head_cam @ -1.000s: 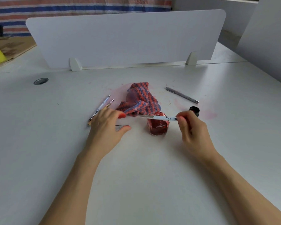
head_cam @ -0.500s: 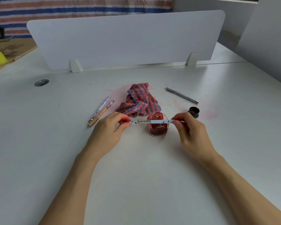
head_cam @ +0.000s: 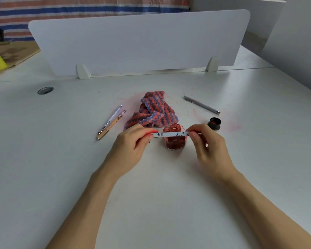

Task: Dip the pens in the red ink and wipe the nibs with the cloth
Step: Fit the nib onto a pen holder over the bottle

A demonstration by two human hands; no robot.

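A white pen with black spots (head_cam: 171, 134) lies level in the air, just in front of the open glass bottle of red ink (head_cam: 174, 139). My left hand (head_cam: 133, 146) pinches the pen's cap end. My right hand (head_cam: 207, 146) grips the barrel end. The pen's nib is hidden. The red and blue striped cloth (head_cam: 153, 110) lies crumpled behind the bottle. Two pens (head_cam: 111, 122) rest side by side left of the cloth. A grey pen (head_cam: 201, 104) lies to the right of the cloth.
The bottle's black cap (head_cam: 214, 123) sits on the white table (head_cam: 43, 159) right of the bottle, near pink ink smears. A white divider panel (head_cam: 138, 42) stands across the back. A round cable hole (head_cam: 45, 90) is at the far left.
My left hand left the table and took the cap end of the spotted pen. The cap now sits pushed closer onto the barrel. Both hands stay over the bottle.
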